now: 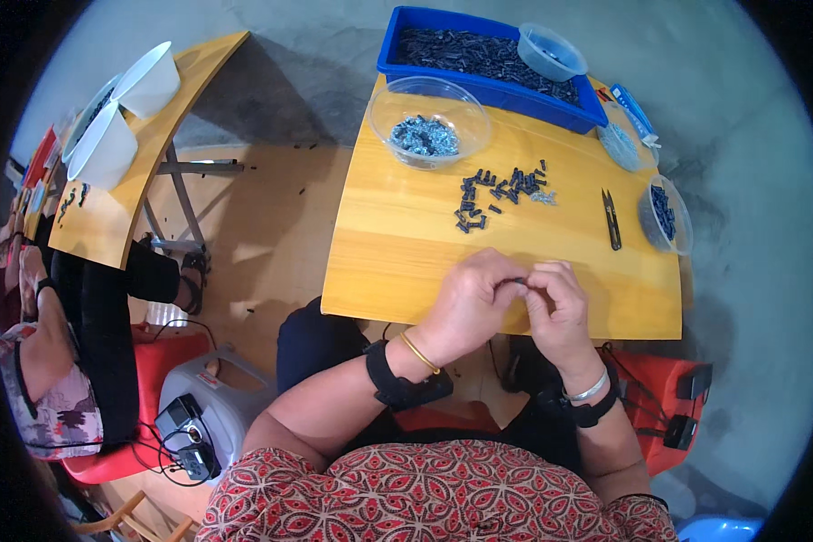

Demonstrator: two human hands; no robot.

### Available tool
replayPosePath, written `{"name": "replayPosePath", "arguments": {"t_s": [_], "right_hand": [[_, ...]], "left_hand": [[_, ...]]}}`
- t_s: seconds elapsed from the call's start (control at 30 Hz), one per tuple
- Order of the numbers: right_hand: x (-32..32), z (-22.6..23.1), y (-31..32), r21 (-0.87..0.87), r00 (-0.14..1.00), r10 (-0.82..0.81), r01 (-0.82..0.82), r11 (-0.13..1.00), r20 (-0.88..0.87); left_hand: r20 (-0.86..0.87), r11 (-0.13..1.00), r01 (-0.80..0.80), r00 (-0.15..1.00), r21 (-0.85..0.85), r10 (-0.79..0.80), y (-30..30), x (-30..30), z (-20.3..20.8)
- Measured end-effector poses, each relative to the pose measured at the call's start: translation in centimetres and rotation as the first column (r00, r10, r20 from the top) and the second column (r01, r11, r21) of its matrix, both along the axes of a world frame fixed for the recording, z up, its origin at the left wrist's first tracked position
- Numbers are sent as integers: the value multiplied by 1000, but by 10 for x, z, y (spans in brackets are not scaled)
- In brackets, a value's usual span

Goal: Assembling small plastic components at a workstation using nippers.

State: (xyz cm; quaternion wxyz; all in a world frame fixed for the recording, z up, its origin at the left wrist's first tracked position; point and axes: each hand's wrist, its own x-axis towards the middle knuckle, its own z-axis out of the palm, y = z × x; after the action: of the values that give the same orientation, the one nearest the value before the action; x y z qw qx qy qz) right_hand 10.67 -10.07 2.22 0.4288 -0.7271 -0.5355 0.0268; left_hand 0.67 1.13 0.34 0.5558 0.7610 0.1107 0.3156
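My left hand [475, 298] and my right hand [560, 312] meet over the table's near edge, both closed with fingertips pinched together. Between them shows a sliver of a small dark piece [518, 281], mostly hidden by the fingers. Just beyond my hands, a loose cluster of small black plastic pieces [470, 217] lies on the wooden table [397, 262]. Beside the cluster is a little heap of tiny clear or silvery parts [544, 198]. Thread snips [612, 219] lie to the right of my hands.
A blue tray [492, 88] of black pieces stands at the far edge, with a clear tub [551, 54] in it. Clear bowls [378, 122] [685, 221] hold small parts. A blue-and-white tube [635, 116] lies far right. Another person [59, 361] sits left at a second table [176, 108].
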Motion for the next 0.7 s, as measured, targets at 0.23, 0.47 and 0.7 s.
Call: {"name": "replayPosePath", "arguments": {"t_s": [0.23, 0.47, 0.7], "right_hand": [[-5, -9, -9, -45, 975, -48, 59, 997, 215], [4, 9, 2, 81, 983, -184, 182, 980, 13], [11, -13, 31, 100, 978, -206, 202, 974, 32]], "left_hand": [[-41, 898, -58, 996, 436, 85, -2, 2, -1], [-46, 845, 16, 999, 534, 10, -6, 2, -1], [-45, 871, 32, 999, 490, -11, -8, 3, -2]]}}
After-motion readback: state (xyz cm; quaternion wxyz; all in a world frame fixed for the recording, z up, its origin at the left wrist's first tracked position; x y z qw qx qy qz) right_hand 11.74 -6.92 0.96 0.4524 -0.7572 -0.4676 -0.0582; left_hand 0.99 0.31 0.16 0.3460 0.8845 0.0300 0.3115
